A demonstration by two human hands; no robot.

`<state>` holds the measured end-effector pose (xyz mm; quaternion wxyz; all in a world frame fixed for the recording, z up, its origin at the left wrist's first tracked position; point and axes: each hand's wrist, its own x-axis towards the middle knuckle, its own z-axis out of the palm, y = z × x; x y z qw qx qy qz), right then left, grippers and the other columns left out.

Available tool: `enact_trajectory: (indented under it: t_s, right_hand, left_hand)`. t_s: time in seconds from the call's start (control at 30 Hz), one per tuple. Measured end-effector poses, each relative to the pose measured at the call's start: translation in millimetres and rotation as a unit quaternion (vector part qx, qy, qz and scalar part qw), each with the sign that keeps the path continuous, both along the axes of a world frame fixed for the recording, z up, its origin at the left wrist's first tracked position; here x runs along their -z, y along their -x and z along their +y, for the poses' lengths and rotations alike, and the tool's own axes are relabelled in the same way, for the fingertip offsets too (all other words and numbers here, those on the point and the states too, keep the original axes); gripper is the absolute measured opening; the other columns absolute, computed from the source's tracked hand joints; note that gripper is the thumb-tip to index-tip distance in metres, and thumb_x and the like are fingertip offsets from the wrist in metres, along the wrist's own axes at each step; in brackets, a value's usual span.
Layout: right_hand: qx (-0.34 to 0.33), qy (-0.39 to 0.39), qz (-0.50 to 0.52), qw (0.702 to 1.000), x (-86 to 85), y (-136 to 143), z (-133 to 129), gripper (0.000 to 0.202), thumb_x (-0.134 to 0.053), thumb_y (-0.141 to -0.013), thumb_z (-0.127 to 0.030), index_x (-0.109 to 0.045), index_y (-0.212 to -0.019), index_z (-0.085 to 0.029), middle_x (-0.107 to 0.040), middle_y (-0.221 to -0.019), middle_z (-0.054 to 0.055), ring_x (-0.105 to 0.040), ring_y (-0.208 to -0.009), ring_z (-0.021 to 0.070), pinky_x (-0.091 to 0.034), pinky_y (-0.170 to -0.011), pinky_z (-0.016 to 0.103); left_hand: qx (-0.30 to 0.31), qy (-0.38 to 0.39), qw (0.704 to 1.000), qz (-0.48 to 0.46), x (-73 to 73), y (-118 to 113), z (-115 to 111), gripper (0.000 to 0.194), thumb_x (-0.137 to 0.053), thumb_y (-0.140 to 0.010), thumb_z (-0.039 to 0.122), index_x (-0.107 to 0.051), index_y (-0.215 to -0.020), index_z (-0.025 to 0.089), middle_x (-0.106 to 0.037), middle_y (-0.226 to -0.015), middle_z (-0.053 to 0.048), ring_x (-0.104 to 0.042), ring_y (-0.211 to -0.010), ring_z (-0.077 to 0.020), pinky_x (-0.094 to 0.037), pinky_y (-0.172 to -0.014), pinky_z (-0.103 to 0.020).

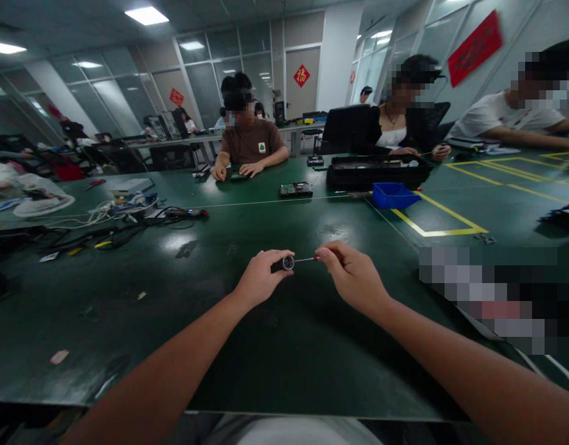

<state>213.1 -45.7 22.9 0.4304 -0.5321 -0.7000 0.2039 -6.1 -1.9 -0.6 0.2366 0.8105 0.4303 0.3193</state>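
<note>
Centrally, over the green, smooth-topped bench point(265, 383), the left hand point(261, 277) closed its grip around a short black cylinder point(282, 264), whose round end showed a pale metallic rim and a recessed interior. The right hand point(353, 275) pinched a small red-handled tool point(317, 256); its thin, straight metal shaft pointed at the cylinder's rim, though contact could not be told. To the left lay tangled cables point(122, 232), dark and pale. Farther out, a glossy blue plastic bin point(393, 195) with sloping walls stood beside yellow tape lines point(451, 219), its contents indistinct. Behind it, a long black tray point(377, 173) contained small, unclear parts. Left of both rested a green circuit board unit point(296, 190); beyond sat a person in brown point(252, 145).
</note>
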Motion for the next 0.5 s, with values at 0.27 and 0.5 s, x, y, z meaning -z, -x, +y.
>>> enact_trajectory:
  t_s: [0.27, 0.5]
  right_hand:
    - [-0.012, 0.005, 0.000, 1.000, 1.6, 0.2, 1.0, 0.032, -0.040, -0.101, -0.043, -0.067, -0.101, -0.025, -0.065, -0.075, 0.001, -0.060, -0.064, 0.0188, -0.042, -0.060, 0.032]
    - [0.012, 0.010, 0.080, 0.997, 5.2, 1.0, 3.0, 0.025, -0.056, -0.094, -0.040, -0.059, -0.112, -0.023, -0.069, -0.086, 0.004, -0.064, -0.076, 0.0209, -0.048, -0.068, 0.035]
  left_hand:
    - [-0.017, 0.013, 1.000, 0.004, -5.7, -0.7, -1.6, 0.036, -0.071, -0.085, 0.022, -0.067, -0.120, 0.028, -0.068, -0.120, -0.005, -0.060, -0.115, -0.0250, -0.035, -0.110, -0.048]
    - [-0.032, 0.019, 0.999, 0.015, -6.7, -2.3, -2.4, 0.036, -0.070, -0.085, 0.023, -0.066, -0.121, 0.028, -0.068, -0.122, -0.005, -0.059, -0.116, -0.0263, -0.029, -0.115, -0.055]
